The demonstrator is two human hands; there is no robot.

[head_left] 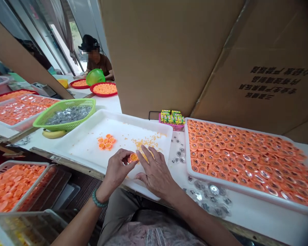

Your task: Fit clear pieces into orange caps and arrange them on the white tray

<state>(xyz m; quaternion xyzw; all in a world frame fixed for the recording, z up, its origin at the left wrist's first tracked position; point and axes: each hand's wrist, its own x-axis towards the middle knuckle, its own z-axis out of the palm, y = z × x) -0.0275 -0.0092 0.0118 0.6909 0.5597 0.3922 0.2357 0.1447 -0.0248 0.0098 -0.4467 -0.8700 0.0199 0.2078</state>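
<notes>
Between the thumb and fingers of my left hand [119,167] is a small round orange plastic cup [133,157], with yellowish bits showing inside it. My right hand [155,171] is beside the cup, palm down, fingers spread over scattered small yellow-orange pellets [146,142]. Whether its fingertips touch pellets is hidden. Both hands are above the near side of a shallow white tray [120,119]. A cluster of several orange cups [106,141], also with bits in them, rests in the tray to the left of the pellets.
Right of me stands a white tray [187,147] packed with orange discs. Clear plastic covers [207,194] lie before it. A green basket [64,114] of clear pieces and a banana [53,134] sit left. Cardboard [164,58] walls the back. Another person [97,58] works beyond.
</notes>
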